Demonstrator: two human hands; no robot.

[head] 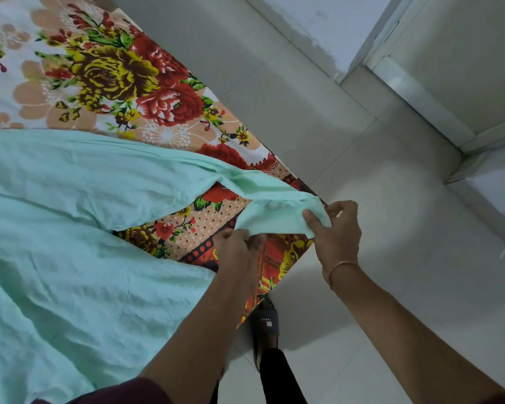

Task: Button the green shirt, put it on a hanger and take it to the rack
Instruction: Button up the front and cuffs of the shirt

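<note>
— Where is the shirt?
— The green shirt (70,228) lies spread across the flowered bed (114,74), one sleeve (274,218) stretched out to the bed's edge.
— And the hands?
— Both at that edge. The left hand (239,249) pinches the sleeve's end over the bed; the right hand (336,228) pinches it just past the bed.
— Anything else?
— A dark slipper (264,322) on the tiled floor (405,228), just beside the bed.

- The black slide sandal (265,323) bears white lettering on its strap, upside down to the camera, reading "TOMMY".
- A small red, white and blue flag logo sits beside that word.
</note>
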